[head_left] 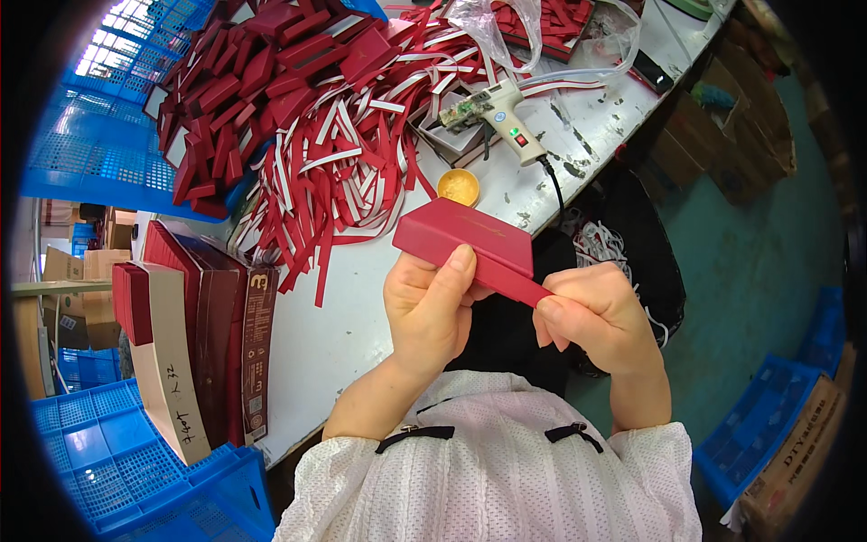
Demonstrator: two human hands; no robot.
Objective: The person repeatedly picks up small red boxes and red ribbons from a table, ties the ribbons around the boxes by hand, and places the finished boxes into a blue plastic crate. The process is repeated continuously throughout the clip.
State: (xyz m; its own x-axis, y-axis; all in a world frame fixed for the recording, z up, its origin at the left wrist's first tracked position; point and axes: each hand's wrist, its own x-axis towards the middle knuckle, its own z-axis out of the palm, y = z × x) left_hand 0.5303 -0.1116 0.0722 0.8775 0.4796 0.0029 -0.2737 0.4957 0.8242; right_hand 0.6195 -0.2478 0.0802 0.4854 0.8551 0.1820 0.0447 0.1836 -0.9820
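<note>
A flat dark-red box (465, 230) with faint gold marking on its top is tilted in front of me, above the table's near edge. My left hand (433, 303) grips it from below, thumb pressed on its near side. Along that side runs a red strip (510, 281), reaching out past the box's right corner. The fingers of my right hand (591, 312) pinch the strip's free end. A cream glue gun (506, 117) lies beyond the box, near a small yellow bowl (459, 187).
Red-and-white strips (348, 163) spread over the white table (312, 361), beside a heap of red boxes (271, 72) against a blue crate (99, 154). Cartons (212, 307) stand at the left. The gun's black cable (555, 185) hangs over the right edge, where a black bag (646, 235) sits.
</note>
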